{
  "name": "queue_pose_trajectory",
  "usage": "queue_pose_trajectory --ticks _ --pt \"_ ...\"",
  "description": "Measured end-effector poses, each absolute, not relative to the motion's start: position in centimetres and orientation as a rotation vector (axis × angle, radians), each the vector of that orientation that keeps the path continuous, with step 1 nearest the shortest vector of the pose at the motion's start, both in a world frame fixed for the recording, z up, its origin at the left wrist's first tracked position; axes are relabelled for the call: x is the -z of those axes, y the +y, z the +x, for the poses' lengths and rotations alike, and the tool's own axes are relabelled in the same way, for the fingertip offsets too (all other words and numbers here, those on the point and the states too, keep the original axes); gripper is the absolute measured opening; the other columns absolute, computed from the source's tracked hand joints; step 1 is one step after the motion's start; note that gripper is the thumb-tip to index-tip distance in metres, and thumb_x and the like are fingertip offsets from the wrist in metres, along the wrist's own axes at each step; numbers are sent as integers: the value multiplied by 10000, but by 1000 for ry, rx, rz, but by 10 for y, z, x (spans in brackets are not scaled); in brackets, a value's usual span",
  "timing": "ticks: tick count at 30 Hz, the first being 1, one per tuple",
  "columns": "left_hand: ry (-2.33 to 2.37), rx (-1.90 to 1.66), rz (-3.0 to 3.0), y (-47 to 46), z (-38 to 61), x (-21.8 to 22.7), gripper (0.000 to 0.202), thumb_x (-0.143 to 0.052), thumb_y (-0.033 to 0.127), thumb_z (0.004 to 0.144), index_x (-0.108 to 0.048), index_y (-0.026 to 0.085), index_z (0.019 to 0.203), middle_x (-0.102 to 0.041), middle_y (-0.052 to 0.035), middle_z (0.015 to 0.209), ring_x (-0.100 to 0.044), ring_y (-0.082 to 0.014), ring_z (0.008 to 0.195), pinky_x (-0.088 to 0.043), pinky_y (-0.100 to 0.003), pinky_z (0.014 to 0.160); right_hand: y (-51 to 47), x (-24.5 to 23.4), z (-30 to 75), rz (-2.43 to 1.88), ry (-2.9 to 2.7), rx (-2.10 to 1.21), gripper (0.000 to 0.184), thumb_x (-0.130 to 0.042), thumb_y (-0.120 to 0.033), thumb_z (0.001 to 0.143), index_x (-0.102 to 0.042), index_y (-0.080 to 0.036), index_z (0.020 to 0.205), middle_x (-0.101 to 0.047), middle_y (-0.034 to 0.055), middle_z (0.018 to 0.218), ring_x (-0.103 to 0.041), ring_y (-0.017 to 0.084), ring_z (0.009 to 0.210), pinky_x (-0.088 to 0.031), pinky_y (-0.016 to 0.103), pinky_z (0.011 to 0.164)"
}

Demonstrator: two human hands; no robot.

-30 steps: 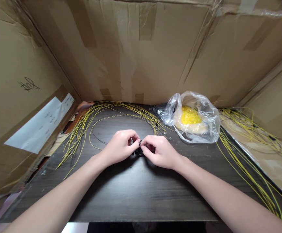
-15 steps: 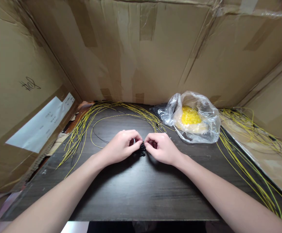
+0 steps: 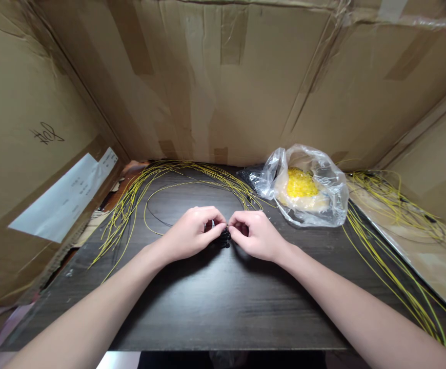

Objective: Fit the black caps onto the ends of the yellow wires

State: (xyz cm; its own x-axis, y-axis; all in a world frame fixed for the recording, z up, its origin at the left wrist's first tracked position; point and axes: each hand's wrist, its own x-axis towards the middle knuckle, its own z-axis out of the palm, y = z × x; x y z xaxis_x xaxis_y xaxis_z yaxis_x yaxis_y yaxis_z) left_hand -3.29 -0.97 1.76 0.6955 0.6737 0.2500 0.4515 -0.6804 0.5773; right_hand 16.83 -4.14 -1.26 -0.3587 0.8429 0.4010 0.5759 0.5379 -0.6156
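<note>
My left hand (image 3: 196,229) and my right hand (image 3: 256,234) meet fingertip to fingertip near the middle of the table. Both are closed in a pinch. Between and just below the fingertips sits a small black ridged piece (image 3: 225,238), perhaps a connector; the fingers cover most of it. Which hand bears it I cannot tell. A thin loop of yellow and black wire (image 3: 146,207) runs out from behind my left hand. Beyond the hands, a bundle of yellow wires (image 3: 130,197) arcs across the table, with its right end just behind my fingers.
A clear plastic bag (image 3: 332,205) with small yellow parts (image 3: 302,183) stands at the back right, beside a bag of black parts (image 3: 250,176). More yellow wires (image 3: 390,279) hang along the right side. Cardboard walls (image 3: 223,102) enclose the dark table (image 3: 226,312).
My fingertips have drawn very slightly closer together over the black piece. Everything else looks the same.
</note>
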Motion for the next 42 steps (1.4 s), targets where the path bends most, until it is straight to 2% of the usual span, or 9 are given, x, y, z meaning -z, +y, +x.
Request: queue_pose_trajectory --ticks 23,26,31,38,42 --pt "874 -640 2389 -12 -32 -19 161 -562 259 929 -685 172 873 -671 -16 803 -575 -134 700 -426 -268 682 -43 10 168 -1063 -2035 -528 118 -564 -104 788 -565 -169 690 -536 -33 607 -472 95 556 -350 226 571" --pt "916 -664 2328 -12 -32 -20 152 -585 275 910 -699 176 927 -686 -26 850 -583 -142 711 -445 -269 676 -43 10 168 -1058 -2027 -521 116 -566 -102 780 -565 -171 687 -536 -31 608 -473 97 556 -355 228 569" --pt "846 -626 2090 -9 -34 -23 246 -524 247 928 -697 186 1091 -711 -51 1025 -625 -172 859 -484 -289 777 -43 8 169 -1011 -2058 -483 103 -563 -95 776 -571 -176 714 -545 -27 627 -475 101 570 -362 232 578" --pt "815 -521 1944 -10 -34 -23 319 -501 362 940 -695 140 819 -687 -53 791 -582 -154 691 -480 -268 648 -46 9 170 -973 -2141 -417 93 -548 -104 802 -593 -180 774 -582 -3 696 -505 121 632 -384 246 610" --pt "846 -492 1975 -11 -33 -23 363 -479 378 951 -659 145 740 -651 -29 714 -546 -130 623 -437 -246 587 -47 10 170 -944 -2191 -401 83 -537 -123 831 -593 -176 799 -586 3 716 -501 120 636 -391 250 618"
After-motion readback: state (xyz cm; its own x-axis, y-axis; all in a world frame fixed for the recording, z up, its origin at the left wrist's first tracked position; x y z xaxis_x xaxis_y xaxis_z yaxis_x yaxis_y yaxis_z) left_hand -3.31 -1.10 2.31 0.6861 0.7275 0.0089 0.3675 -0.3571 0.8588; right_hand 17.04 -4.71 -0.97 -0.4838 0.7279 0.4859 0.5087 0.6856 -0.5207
